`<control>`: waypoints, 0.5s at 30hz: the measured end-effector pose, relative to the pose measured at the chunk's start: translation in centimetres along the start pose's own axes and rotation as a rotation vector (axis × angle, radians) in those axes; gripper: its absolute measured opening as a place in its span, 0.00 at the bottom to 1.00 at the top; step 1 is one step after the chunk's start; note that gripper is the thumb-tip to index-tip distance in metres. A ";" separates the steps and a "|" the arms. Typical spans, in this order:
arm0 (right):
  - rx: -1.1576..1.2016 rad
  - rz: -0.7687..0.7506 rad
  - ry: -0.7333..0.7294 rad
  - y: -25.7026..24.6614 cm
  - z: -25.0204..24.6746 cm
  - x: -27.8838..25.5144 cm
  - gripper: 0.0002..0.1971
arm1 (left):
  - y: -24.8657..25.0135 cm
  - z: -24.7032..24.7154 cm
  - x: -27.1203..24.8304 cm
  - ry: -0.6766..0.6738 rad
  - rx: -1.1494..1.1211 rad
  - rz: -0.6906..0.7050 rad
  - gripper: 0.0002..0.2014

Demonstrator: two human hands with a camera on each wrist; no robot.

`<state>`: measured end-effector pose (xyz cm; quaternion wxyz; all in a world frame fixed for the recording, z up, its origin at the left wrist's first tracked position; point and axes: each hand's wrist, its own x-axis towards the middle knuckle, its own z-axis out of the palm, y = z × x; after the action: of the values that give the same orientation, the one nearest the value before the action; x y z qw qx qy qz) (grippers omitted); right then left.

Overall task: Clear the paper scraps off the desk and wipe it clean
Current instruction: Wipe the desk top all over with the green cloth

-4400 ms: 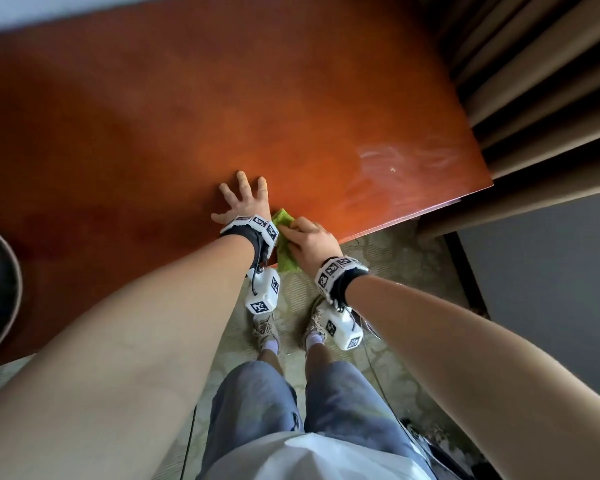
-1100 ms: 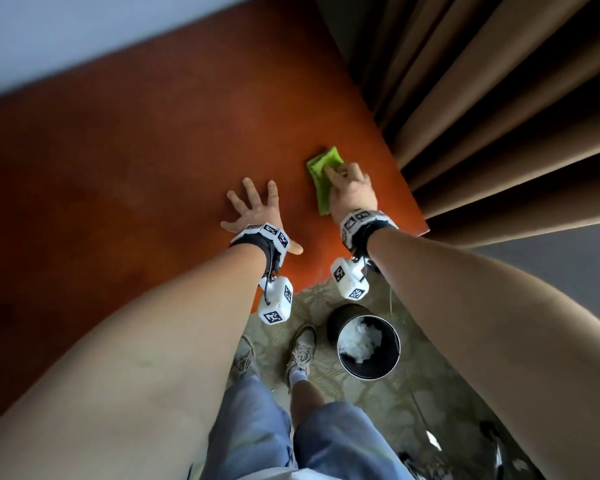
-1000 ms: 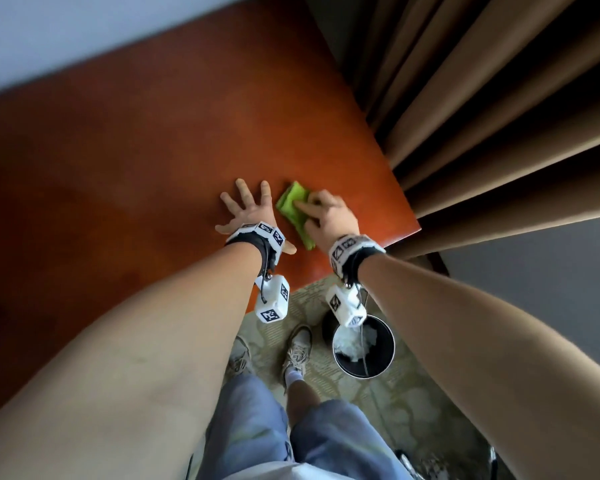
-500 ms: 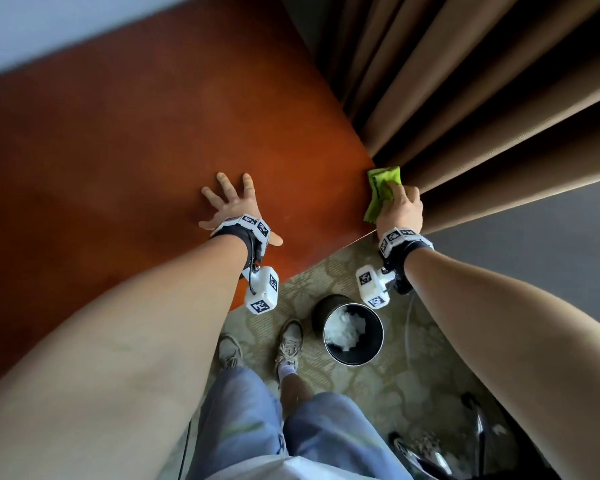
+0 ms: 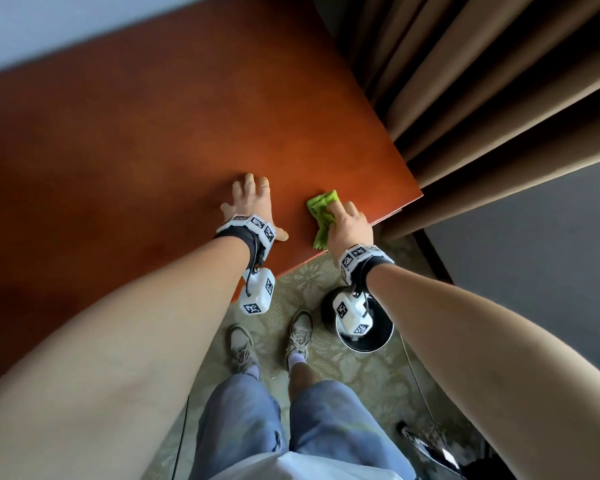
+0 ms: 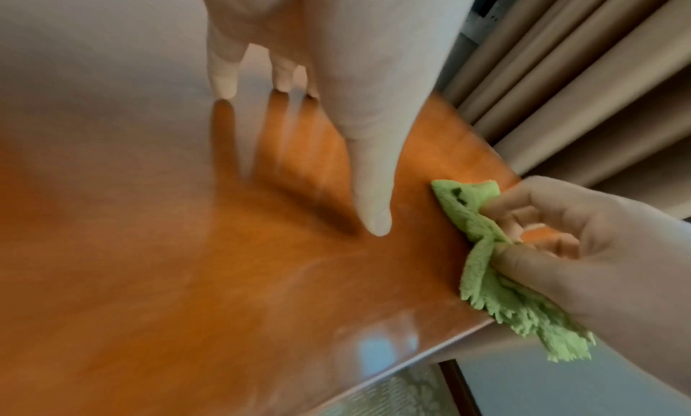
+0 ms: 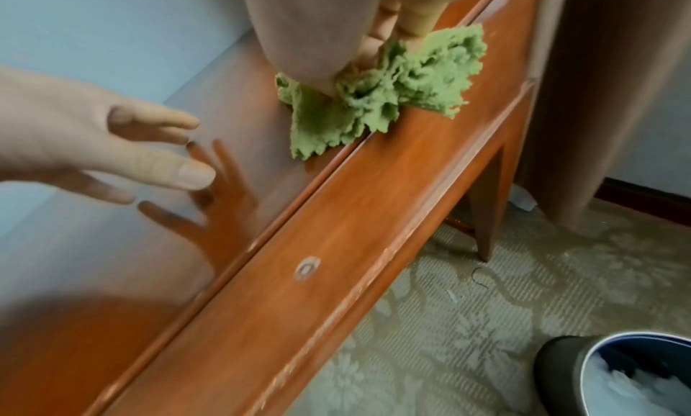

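Observation:
My right hand grips a green cloth and presses it on the red-brown desk close to its near right corner. The left wrist view shows the cloth bunched between the curled fingers and thumb of the right hand, its frayed end hanging past the desk's front edge. In the right wrist view the cloth lies under the palm at the desk edge. My left hand rests flat on the desk with fingers spread, a hand's width left of the cloth. No paper scraps show on the desk.
A black waste bin with white paper inside stands on the patterned carpet below my right wrist, beside my feet. Brown curtains hang just past the desk's right edge. The desk leg stands at that corner.
My right hand has swept the cloth back left from the desk's right edge toward the front edge near the left hand. The left hand has stayed planted.

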<state>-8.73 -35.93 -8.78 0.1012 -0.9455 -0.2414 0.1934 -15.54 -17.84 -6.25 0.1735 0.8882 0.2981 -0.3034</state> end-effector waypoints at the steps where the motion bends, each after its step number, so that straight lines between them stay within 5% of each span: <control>1: -0.017 -0.041 -0.029 -1.1 0.5 -0.6 0.22 | -1.2 0.4 -0.7 0.004 0.003 -0.007 0.63; 11: 0.017 -0.336 -0.200 -9.7 5.4 -6.0 0.19 | -12.2 4.1 -6.9 -0.086 -0.076 -0.207 0.68; 15: 0.065 -0.211 -0.065 -6.0 3.9 -5.0 0.22 | -14.6 5.1 -8.4 -0.081 -0.088 -0.223 0.68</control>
<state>-16.91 -32.87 -9.02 0.1440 -0.9043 -0.3365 0.2198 -32.36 -12.79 -6.52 0.1895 0.8282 0.4008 -0.3429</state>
